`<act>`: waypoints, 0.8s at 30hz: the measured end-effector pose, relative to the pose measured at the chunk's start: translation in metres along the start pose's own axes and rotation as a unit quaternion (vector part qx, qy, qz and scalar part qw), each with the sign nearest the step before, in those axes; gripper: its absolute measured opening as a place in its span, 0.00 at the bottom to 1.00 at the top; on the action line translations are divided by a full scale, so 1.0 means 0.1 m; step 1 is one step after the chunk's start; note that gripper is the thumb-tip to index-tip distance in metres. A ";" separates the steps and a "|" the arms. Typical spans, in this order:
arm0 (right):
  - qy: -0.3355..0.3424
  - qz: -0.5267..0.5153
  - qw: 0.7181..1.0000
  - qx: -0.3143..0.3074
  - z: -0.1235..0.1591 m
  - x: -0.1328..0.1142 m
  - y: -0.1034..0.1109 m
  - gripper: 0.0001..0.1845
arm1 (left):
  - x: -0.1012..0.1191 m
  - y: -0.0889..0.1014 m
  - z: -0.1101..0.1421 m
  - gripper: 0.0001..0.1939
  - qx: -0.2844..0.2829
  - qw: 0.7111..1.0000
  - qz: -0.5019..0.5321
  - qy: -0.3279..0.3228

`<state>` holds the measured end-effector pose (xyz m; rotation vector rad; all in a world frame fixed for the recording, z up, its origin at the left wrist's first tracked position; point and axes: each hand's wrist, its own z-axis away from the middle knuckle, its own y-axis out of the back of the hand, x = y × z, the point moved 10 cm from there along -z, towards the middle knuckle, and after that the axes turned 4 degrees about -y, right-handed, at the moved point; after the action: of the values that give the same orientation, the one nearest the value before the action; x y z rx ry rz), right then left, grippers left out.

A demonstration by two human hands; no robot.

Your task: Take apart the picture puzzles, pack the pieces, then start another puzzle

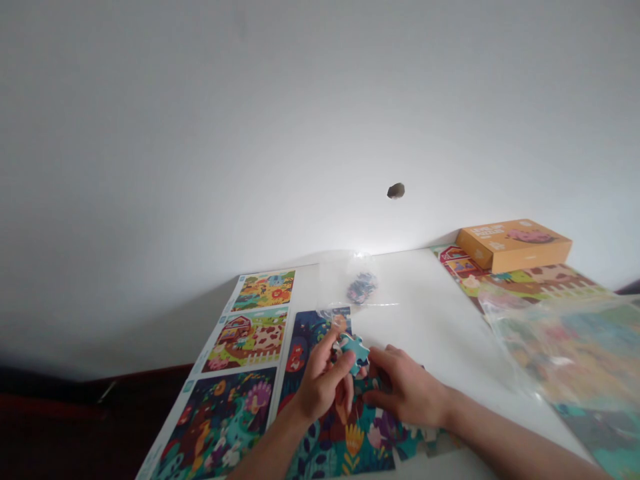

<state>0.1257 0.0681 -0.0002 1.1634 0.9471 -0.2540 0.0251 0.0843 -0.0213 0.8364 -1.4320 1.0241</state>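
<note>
Above a dark, colourful jigsaw puzzle [327,433], my left hand [325,377] is closed around several puzzle pieces. A teal jigsaw piece [355,352] lies on top, under the left thumb. My right hand [410,387] is just to the right, its index fingertip at that piece's edge. A gap shows between the right thumb and index finger, and I make out nothing gripped there. Loose puzzle pieces [425,433] lie partly hidden below my right wrist.
A picture sheet [253,337] with three scenes lies left of the puzzle. Behind it sits a clear bag of pieces [363,288]. An orange box [520,243] rests on a farm picture [545,283] at right, near a plastic-wrapped puzzle [580,353]. A white wall [300,133] rises behind.
</note>
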 end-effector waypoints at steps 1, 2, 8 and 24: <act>0.005 0.007 1.000 0.004 0.00 0.00 0.00 0.10 | -0.05 -0.06 0.02 0.19 -0.038 0.999 -0.005 0.023; 0.010 0.013 1.000 0.009 -0.01 -0.01 0.01 0.08 | -0.09 -0.10 0.04 0.18 -0.062 0.997 -0.014 0.041; 0.009 -0.047 0.999 0.018 0.00 0.03 0.02 0.06 | -0.15 0.00 0.00 0.27 0.007 0.998 0.014 0.060; -0.014 -0.141 0.990 0.017 -0.02 0.15 0.00 0.20 | 0.12 -0.39 0.25 0.16 -0.285 0.943 -0.168 0.035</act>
<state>0.1335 0.0746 -0.0109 1.0520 1.0861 -0.5136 0.0504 0.0477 -0.0039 0.5779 -1.3631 0.3404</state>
